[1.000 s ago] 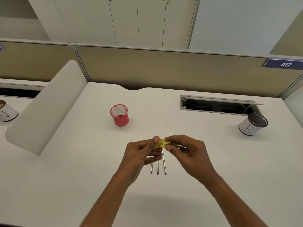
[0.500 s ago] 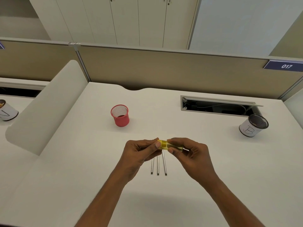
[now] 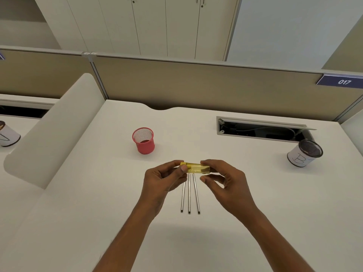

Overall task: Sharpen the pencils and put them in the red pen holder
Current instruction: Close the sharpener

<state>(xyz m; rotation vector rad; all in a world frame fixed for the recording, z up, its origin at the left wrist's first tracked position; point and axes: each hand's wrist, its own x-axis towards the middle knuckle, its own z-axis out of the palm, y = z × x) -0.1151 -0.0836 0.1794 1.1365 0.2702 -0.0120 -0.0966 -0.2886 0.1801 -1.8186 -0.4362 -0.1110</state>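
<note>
A yellow translucent sharpener [image 3: 194,168] is held above the white desk between both hands. My left hand [image 3: 163,179] pinches its left end with thumb and fingers. My right hand [image 3: 225,179] holds its right end with the fingertips, thumb spread a little below it. Three grey pencils [image 3: 189,195] lie side by side on the desk just under the hands, their far ends hidden by the sharpener. The red mesh pen holder [image 3: 144,140] stands upright behind and left of the hands, with no pencil in it.
A white cup with a dark mesh top [image 3: 304,155] stands at the right. An open cable slot [image 3: 261,128] lies in the desk behind it. A white curved divider [image 3: 57,130] borders the desk on the left, with another cup [image 3: 7,135] beyond it.
Both hands stayed over the pencils. The yellow sharpener now shows more of its length between the hands, and my right thumb has dropped away from it.
</note>
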